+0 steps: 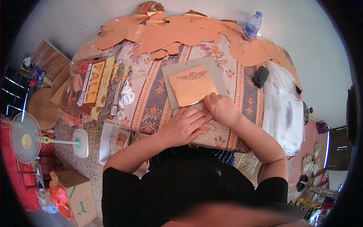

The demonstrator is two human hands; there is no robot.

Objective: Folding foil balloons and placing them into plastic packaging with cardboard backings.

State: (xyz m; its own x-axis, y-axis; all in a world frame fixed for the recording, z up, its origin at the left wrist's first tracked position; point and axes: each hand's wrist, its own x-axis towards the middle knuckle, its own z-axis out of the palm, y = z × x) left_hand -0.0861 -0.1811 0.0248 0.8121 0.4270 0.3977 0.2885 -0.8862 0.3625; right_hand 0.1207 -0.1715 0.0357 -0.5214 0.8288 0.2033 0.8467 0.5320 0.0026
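Note:
A shiny copper foil sheet [192, 85] lies on a grey card [177, 70] on the patterned tablecloth [151, 102]. My right hand [222, 109] pinches the foil sheet's near edge with bent fingers. My left hand [186, 125] rests just beside it, fingers curled on the near edge of the card and foil. Whether the left hand grips anything is hard to tell.
Copper foil balloon shapes [177, 32] are heaped along the table's far side beside a water bottle [253, 25]. A stack of clear plastic bags [283, 109] lies right, a black object [260, 76] near it. Packets and white ribbon coils [126, 96] lie left. A fan [26, 138] and cardboard box [77, 196] stand on the floor.

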